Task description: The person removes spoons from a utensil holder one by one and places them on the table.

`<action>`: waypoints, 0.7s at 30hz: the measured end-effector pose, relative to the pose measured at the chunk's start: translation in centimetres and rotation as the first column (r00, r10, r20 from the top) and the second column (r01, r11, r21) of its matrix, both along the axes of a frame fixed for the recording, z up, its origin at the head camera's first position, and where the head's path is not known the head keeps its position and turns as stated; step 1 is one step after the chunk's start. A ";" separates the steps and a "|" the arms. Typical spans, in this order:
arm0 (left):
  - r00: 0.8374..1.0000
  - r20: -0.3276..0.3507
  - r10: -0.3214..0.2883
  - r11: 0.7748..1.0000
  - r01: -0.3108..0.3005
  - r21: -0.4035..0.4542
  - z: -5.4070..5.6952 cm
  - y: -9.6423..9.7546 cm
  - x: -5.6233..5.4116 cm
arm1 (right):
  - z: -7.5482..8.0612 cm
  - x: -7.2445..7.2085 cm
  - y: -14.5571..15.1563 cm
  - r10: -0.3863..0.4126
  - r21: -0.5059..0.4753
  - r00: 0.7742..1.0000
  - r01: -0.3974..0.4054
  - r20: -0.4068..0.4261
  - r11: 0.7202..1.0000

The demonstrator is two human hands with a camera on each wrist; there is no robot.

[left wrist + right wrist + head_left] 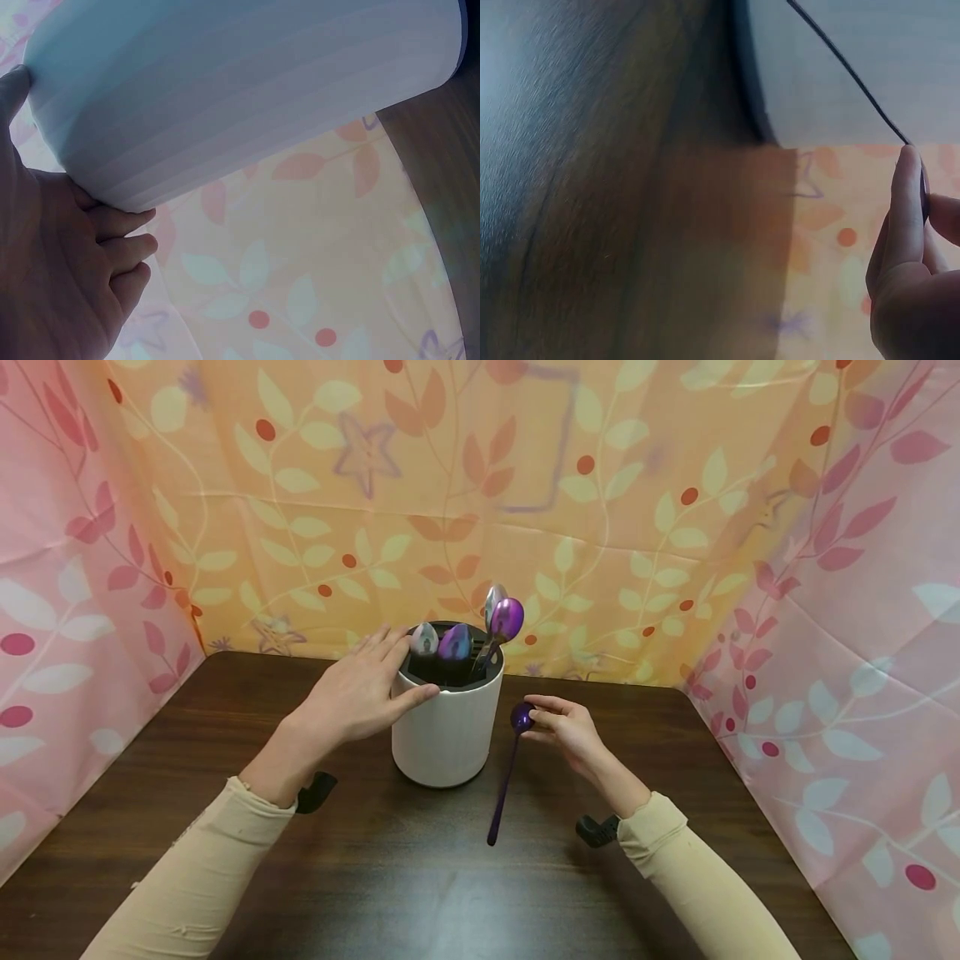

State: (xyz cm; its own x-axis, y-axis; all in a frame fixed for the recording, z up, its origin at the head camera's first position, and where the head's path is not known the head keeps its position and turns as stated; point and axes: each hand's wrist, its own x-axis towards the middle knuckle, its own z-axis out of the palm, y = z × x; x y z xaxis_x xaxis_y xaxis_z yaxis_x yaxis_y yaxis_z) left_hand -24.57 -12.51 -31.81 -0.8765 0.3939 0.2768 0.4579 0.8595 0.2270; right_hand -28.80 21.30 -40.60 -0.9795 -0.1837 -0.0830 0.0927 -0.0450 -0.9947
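My left hand (363, 691): spread against white utensil holder (446, 739) | my right hand (570, 735): pinching purple spoon (521, 718) by its bowl

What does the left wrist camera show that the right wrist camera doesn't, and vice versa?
Only the left wrist view shows the left hand, touching the white utensil holder. Only the right wrist view shows the right hand, pinching a purple spoon. Both show the white utensil holder, the dark wooden table and the orange leaf-patterned backdrop.
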 end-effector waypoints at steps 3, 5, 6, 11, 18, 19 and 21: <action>1.000 0.000 0.002 1.000 -0.002 -0.002 0.0 0.0 -0.1 | -0.6 -0.6 -0.1 -0.002 0.014 1.000 0.002 0.016 1.000; 1.000 -0.002 0.002 1.000 -0.002 -0.005 -0.1 0.0 -0.1 | -1.1 -1.0 -0.1 -0.003 0.027 1.000 0.002 0.021 1.000; 1.000 -0.002 0.002 1.000 -0.002 -0.006 -0.1 0.0 -0.1 | -1.4 -1.2 -0.2 0.001 0.032 1.000 -0.001 0.024 0.999; 1.000 0.004 0.002 1.000 -0.002 -0.009 -0.1 0.0 0.0 | -2.4 -2.0 -0.3 0.023 0.067 0.999 -0.025 0.039 0.997; 1.000 -0.004 0.004 1.000 -0.004 -0.015 -0.1 0.0 0.0 | -3.4 -3.0 0.0 0.044 0.127 0.997 -0.052 0.061 0.991; 1.000 -0.006 0.004 1.000 -0.004 -0.015 -0.1 0.0 0.0 | -3.5 -3.1 0.0 0.048 0.137 0.997 -0.056 0.064 0.989; 1.000 -0.006 0.004 1.000 -0.004 -0.016 -0.1 0.0 0.0 | -3.7 -3.3 0.0 0.056 0.157 0.996 -0.066 0.072 0.985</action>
State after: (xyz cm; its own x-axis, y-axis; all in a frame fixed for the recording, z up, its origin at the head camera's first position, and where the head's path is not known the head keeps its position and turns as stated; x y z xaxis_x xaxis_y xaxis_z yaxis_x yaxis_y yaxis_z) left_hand -24.55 -12.50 -31.88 -0.8763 0.3948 0.2760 0.4558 0.8649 0.2100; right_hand -32.11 21.34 -44.26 -0.9581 -0.2222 -0.1807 0.1568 0.1211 -0.9802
